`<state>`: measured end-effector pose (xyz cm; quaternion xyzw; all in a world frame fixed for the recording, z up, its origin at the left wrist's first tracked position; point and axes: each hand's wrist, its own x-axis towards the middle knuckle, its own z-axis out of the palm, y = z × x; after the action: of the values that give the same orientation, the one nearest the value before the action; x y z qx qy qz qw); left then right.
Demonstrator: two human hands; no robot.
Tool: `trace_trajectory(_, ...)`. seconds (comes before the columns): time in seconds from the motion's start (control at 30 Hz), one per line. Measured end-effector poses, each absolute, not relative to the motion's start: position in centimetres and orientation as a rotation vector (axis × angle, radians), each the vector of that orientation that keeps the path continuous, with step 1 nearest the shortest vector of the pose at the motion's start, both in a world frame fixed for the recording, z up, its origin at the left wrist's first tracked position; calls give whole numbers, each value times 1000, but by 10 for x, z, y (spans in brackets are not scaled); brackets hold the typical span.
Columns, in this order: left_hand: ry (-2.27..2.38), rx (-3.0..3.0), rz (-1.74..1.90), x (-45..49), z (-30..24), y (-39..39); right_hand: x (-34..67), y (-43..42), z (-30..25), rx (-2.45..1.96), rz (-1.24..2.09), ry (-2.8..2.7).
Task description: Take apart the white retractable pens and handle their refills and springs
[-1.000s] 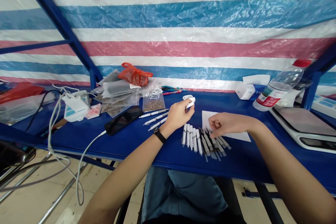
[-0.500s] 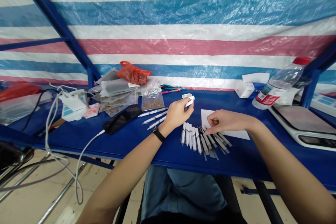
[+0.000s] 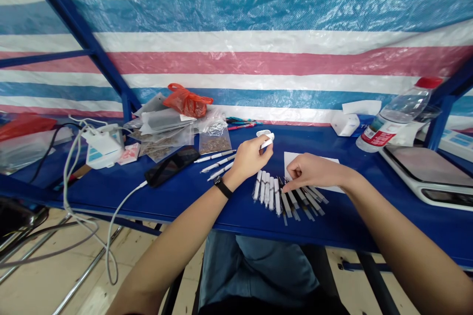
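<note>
My left hand (image 3: 251,157), with a dark band on the wrist, is closed on a small white case (image 3: 266,141) whose rounded lid looks raised. Below it on the table lies a row of short white sticks (image 3: 266,191) with dark bands, apparently in clear wrappers. My right hand (image 3: 314,171) is bent down over a fan of slim greyish strips (image 3: 312,202) with dark upper ends. Its fingers are curled, and the thumb tip touches the left strips; whether one is pinched is hidden. A white sheet of paper (image 3: 334,189) lies partly under this hand.
White pens (image 3: 218,162) and a black phone (image 3: 172,166) lie to the left on the blue table (image 3: 207,206). Behind are clear bags of brown bits (image 3: 214,143) and a red plastic bag (image 3: 189,101). A bottle (image 3: 399,115) and a scale (image 3: 430,172) stand right.
My right hand has shifted slightly left over the strips, and its thumb now reaches the left end of the fan. Some strips have moved apart. My left hand stays with the white case.
</note>
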<state>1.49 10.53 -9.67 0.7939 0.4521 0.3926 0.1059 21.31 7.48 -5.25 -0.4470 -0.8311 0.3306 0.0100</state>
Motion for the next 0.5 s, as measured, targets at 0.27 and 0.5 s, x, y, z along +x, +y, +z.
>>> trace_trajectory(0.27,1356,2336,1150,15,-96,105,204,74,-64,-1318,951,-2657)
trace_trajectory(0.5,1344,2350,1168,15,-97,106,196,72,-66,-1319,825,-2590)
